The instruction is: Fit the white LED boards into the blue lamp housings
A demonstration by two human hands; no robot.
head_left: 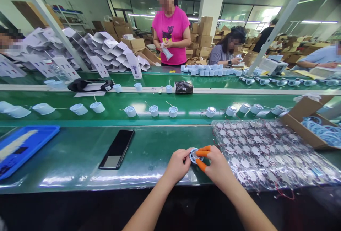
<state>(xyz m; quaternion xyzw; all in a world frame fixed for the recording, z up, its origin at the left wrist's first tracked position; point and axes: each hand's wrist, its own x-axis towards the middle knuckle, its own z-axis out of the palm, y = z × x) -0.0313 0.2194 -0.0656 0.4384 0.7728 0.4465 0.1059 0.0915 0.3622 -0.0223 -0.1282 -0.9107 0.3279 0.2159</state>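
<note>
Close to the bench's front edge, a light blue round plastic housing (192, 157) with a pale disc in its middle sits between my hands. My left hand (180, 162) grips its left side, thumb and fingers closed on the rim. Orange finger cots cover fingertips of my right hand (213, 161), which press on the disc and the housing's right side. Beside my right arm lies a clear tray (255, 145) holding many flat silvery round parts with thin red and dark wires. Similar blue housings (173, 111) stand in a row on the green belt ahead.
A black phone (117, 149) lies left of my hands, with a blue tray (50, 131) farther left. At right, an open cardboard box (301, 117) contains blue rings (317, 128). Across the belt, a person in a pink shirt (172, 32) holds a plastic bag; white boxes (106, 46) are piled behind.
</note>
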